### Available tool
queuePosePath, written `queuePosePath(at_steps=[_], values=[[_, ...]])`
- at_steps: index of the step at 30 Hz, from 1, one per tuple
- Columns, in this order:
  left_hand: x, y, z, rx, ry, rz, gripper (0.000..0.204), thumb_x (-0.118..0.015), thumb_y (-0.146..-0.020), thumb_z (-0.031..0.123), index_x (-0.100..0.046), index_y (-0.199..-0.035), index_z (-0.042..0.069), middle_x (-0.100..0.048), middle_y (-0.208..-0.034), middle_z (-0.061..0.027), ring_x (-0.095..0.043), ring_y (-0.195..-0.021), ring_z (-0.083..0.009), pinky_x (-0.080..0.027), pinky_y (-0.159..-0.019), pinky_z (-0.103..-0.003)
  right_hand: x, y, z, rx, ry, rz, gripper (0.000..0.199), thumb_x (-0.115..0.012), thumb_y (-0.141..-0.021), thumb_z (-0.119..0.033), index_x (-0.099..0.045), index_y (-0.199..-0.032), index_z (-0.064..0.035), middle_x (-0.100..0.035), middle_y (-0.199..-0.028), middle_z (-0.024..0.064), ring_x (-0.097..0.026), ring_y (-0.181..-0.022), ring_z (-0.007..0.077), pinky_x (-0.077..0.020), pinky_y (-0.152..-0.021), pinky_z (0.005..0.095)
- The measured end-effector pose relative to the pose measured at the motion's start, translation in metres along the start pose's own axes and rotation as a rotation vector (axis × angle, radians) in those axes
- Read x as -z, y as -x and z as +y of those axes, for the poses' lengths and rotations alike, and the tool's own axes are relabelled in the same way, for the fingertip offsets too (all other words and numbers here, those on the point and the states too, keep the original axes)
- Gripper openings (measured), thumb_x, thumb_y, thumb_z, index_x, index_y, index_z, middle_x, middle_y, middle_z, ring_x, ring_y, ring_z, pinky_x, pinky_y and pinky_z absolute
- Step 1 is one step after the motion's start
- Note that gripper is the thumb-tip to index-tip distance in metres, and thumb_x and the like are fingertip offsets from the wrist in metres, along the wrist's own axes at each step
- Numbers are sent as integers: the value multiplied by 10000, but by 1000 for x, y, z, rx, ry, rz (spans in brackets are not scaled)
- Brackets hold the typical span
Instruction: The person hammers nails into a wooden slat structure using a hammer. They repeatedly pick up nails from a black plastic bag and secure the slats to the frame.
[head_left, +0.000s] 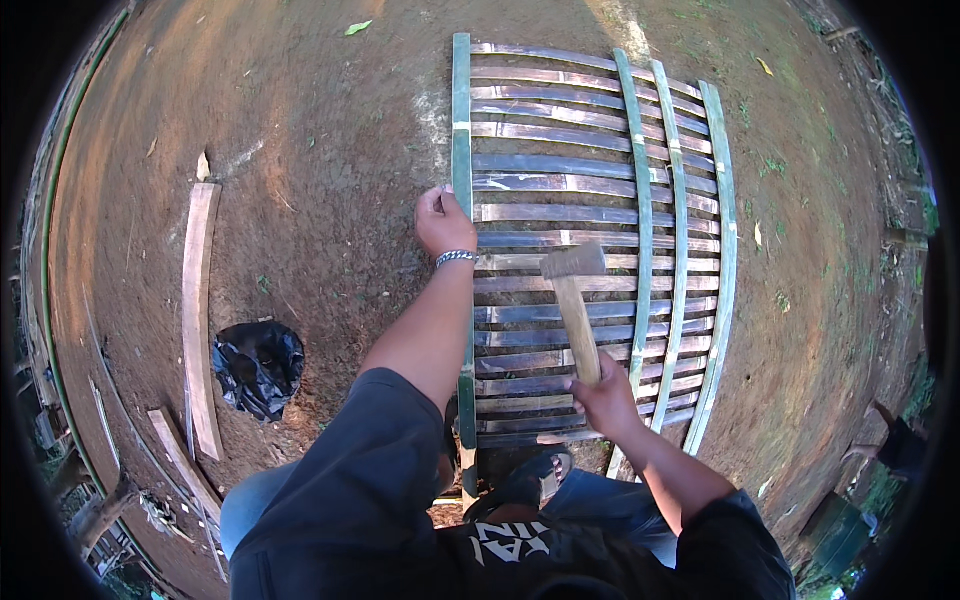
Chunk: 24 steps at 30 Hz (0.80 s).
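Note:
A bamboo slat panel (590, 190) lies flat on bare brown earth, with crosswise slats and several long green rails. My left hand (442, 220), with a metal bracelet on the wrist, presses against the leftmost green rail (461, 110), fingers curled at its edge. My right hand (603, 398) grips the wooden handle of a hammer (574, 272), whose grey head hovers over the slats near the panel's middle. A sandalled foot (530, 480) rests at the panel's near end.
A long split bamboo strip (198, 300) lies to the left, with a crumpled black plastic bag (258, 365) beside it. More bamboo offcuts (180, 460) sit at lower left. Grass and debris edge the right side.

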<state>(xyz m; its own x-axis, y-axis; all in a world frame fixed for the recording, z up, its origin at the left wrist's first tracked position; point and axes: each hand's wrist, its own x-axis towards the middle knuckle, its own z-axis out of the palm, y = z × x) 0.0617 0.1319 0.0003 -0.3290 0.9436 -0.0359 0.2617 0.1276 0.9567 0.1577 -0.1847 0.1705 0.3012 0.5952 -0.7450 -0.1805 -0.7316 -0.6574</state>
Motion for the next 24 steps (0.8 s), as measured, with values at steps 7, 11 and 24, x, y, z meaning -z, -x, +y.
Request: queuePosePath(at_steps=[7,11,24], values=[[-14,-3,4,-171,-210,-105,152,-679,-918,177,-699,-973,36,-691,-960,-150,-662,-913,-357,-496,-865,-471,-10,2,17,-68,22,-26,419,-724,-938,-105,-545,-1305,-9,-602,-818,12,-573,-644,83,-489,-579,265],[-15,-3,-7,-281,-342,-94,149,-663,-928,197,-685,-976,58,-692,-980,-146,-649,-975,-346,-462,-910,-478,-22,-21,8,-71,-2,16,439,-707,-958,-166,-552,-1335,-2,-619,-809,29,-595,-677,98,-503,-618,291],[-20,-2,1,-327,-560,-131,171,-651,-949,250,-685,-1024,100,-689,-1060,-135,-607,-1112,-332,-372,-1039,-485,-42,-219,-121,487,487,427,454,-643,-967,-190,-534,-1386,-50,-661,-1211,265,-642,-1104,455,-524,-930,509]])
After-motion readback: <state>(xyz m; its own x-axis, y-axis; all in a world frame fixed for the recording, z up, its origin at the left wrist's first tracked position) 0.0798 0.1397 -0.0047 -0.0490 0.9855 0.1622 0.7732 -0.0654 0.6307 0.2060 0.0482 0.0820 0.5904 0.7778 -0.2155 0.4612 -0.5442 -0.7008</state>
